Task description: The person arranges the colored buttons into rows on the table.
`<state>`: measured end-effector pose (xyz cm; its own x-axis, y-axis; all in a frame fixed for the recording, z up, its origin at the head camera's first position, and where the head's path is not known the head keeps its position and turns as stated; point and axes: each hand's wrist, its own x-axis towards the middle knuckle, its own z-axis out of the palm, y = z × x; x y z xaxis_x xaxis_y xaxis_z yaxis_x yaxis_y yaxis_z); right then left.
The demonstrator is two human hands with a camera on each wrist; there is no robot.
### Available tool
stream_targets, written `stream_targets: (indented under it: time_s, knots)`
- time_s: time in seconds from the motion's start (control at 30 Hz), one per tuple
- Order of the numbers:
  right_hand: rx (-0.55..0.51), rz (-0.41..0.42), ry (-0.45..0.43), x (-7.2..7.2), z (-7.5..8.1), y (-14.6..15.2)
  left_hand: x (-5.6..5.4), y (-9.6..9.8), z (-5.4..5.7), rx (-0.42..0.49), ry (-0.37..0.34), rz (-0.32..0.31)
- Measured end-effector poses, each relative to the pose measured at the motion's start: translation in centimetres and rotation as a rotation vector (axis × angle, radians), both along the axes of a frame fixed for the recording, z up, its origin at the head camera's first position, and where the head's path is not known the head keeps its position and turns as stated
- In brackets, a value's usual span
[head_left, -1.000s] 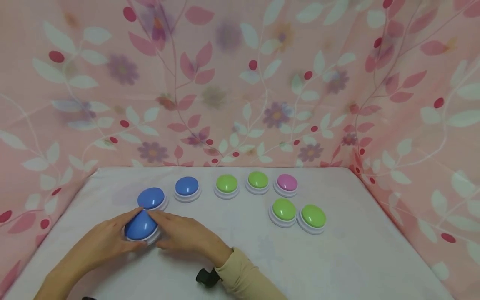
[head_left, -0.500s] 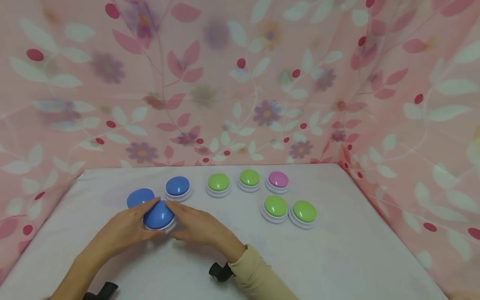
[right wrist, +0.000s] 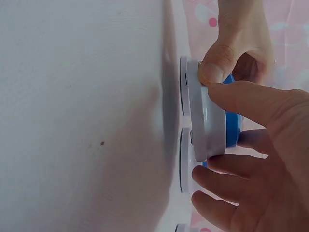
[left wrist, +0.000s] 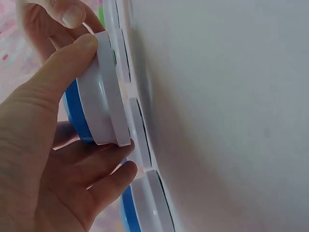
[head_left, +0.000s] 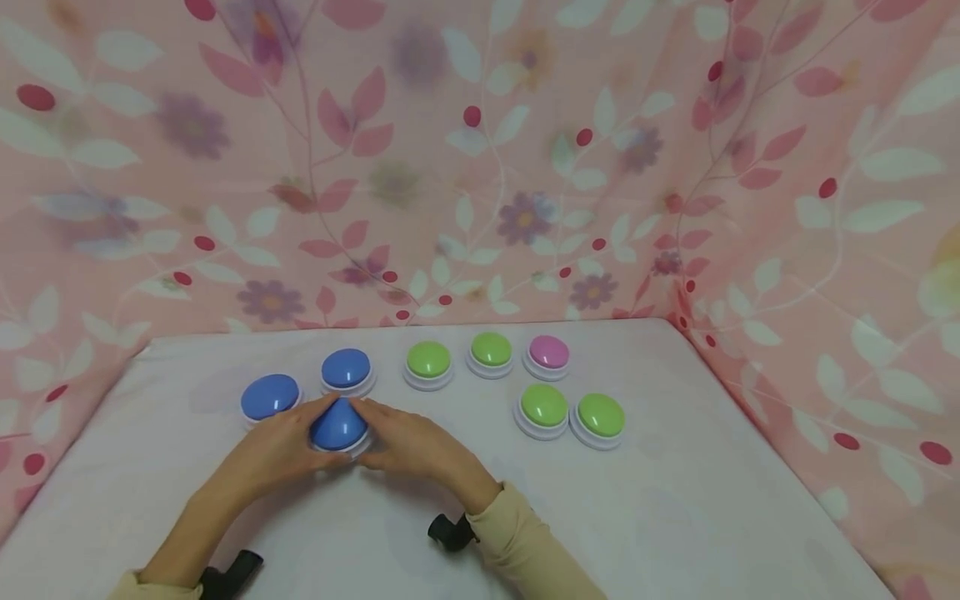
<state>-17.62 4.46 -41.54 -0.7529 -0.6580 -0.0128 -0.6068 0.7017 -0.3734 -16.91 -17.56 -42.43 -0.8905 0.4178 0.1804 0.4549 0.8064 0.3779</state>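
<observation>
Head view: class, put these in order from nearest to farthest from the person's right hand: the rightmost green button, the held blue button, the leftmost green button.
1. Held blue button: gripped by the right hand, on that hand's left.
2. Leftmost green button: beyond the hand, toward the table's back edge.
3. Rightmost green button: well off to the hand's right.

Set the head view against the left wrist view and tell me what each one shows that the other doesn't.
Only the head view: the pink-topped button, the two beige sleeves and a black device at the right wrist.

Only the left wrist view: the palm side of the left hand, and the held blue button edge-on.

Both: that button between the left hand and the right hand, the white tabletop and the pink backdrop.
</observation>
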Motion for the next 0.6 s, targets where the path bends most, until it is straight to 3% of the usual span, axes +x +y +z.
stream_targets:
  time_s: [0.33,0.6]
  knots:
    - [0.042,-0.032,-0.090,0.1,-0.3,-0.3,-0.1,0.3,-1.1,-0.008,-0.060,-0.007]
    - [0.029,-0.044,-0.100,-0.1,-0.6,-0.2,0.0,0.3,-1.2,-0.007,-0.059,-0.007]
